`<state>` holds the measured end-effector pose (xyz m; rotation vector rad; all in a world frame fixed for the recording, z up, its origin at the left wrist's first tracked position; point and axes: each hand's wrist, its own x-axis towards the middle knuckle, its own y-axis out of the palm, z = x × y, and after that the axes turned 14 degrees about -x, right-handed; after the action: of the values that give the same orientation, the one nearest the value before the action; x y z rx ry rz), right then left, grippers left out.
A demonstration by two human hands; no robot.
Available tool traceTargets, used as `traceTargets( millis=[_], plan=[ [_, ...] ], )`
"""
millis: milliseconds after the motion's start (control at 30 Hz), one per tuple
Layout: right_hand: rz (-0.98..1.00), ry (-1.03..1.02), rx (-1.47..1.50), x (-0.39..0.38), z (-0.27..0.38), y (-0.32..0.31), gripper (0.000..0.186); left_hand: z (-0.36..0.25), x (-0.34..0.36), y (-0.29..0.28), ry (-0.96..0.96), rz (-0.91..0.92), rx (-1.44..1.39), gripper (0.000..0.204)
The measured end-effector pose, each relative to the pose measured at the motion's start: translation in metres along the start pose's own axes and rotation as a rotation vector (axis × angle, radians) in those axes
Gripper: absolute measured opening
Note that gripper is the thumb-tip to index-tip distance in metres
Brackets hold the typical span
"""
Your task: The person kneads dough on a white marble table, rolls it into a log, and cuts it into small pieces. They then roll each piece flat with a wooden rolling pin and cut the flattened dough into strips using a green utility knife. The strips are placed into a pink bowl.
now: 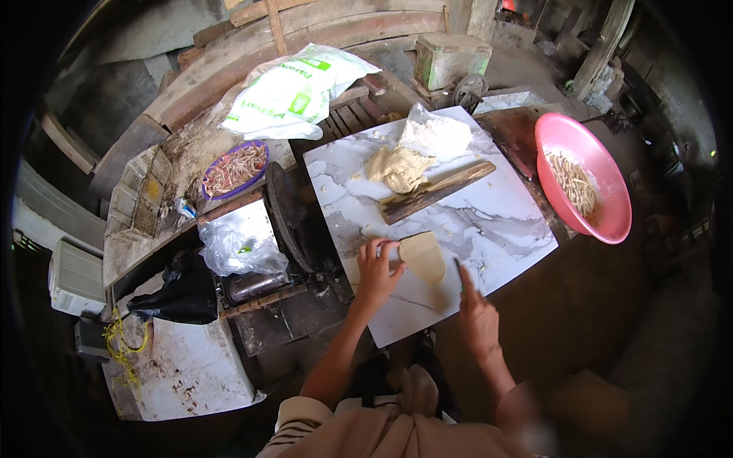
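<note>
A flat, rolled sheet of dough [424, 258] lies on the marble-patterned board [489, 229]. My left hand [377, 269] rests at its left edge, fingers spread, the tips touching the dough. To the right of the sheet, my right hand [477, 317] is closed around a knife [460, 269], its dark blade pointing away from me and held apart from the dough. Farther back sit a lump of dough [398, 169] and a clear plastic bag of white flour [439, 133]. A worn wooden plank [439, 191] lies in front of them.
At the right stands a pink basin [611, 195] holding cut dough strips. On the left are a purple-rimmed tray [235, 169] of strips, a dark wheel [289, 221] of a machine, a clear plastic bag [240, 243] and a black bag [183, 294]. A white-green sack [294, 91] lies behind.
</note>
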<state>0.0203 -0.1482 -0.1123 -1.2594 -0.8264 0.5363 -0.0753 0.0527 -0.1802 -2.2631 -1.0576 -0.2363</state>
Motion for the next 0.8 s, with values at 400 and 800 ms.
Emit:
traceTargets(
  millis=[400,800],
  plan=[
    [-0.090,0.027,-0.050,0.104,-0.090,0.056,0.057,-0.020,0.012,0.029,-0.152,-0.271,-0.317,0.021],
    [0.237,-0.177,1.001,0.226,-0.032,0.064,0.019,-0.055,0.139,0.055,-0.192,-0.338,-0.230,0.010]
  ],
)
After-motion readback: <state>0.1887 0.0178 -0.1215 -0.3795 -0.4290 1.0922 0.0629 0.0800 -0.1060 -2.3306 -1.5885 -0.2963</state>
